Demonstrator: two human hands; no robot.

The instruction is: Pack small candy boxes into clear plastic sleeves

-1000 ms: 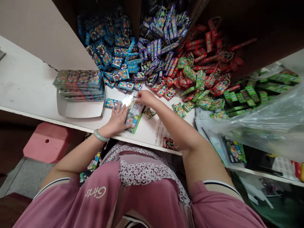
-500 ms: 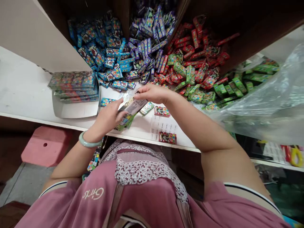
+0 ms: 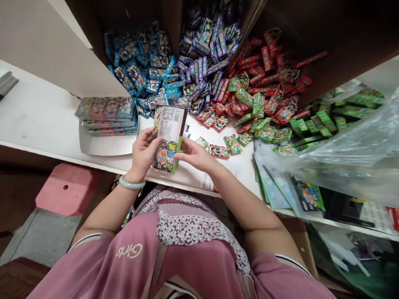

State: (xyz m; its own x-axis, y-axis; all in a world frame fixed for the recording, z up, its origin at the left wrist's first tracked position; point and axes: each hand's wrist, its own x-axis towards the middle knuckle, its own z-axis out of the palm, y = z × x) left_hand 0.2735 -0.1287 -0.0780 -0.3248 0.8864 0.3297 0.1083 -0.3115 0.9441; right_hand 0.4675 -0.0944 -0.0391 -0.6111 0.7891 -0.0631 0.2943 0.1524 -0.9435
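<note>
Both hands hold one flat printed packet (image 3: 167, 135) upright above the front edge of the white table (image 3: 40, 120). My left hand (image 3: 142, 151) grips its left side and my right hand (image 3: 195, 154) pinches its lower right side. The packet shows a barcode panel on top and a colourful picture with a green edge below. A pale green bangle (image 3: 131, 183) circles my left wrist.
Heaps of small boxes fill the back: blue (image 3: 141, 68), purple (image 3: 207, 54), red (image 3: 268, 74), green (image 3: 311, 122). A stack of flat packs (image 3: 107, 114) sits in a white tray at left. A clear plastic bag (image 3: 349, 153) bulges at right. A pink stool (image 3: 67, 189) stands below.
The packet lay flat on the table under both hands. Both hands have lifted it and turned it upright, and my right hand slid down from its top end to its lower side.
</note>
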